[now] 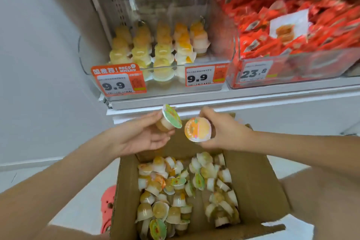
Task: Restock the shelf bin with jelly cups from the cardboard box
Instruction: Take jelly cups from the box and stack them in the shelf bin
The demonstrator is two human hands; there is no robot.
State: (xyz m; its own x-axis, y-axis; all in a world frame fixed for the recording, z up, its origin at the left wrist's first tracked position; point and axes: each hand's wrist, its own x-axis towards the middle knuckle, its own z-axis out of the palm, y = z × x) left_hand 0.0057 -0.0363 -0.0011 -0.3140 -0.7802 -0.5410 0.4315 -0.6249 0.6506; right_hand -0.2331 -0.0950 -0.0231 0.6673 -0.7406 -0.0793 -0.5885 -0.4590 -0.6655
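Now we are gripping a green-lidded jelly cup (pixel 169 120) left (pixel 140 136), an orange-lidded one (pixel 197 129) right (pixel 224 130), mid-frame; loose fingertip holds risk drops.

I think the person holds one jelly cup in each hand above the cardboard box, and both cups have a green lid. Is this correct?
Not quite. In the head view, only the jelly cup in the left hand has a green lid; the cup in the right hand has an orange lid. Both are held above the cardboard box.
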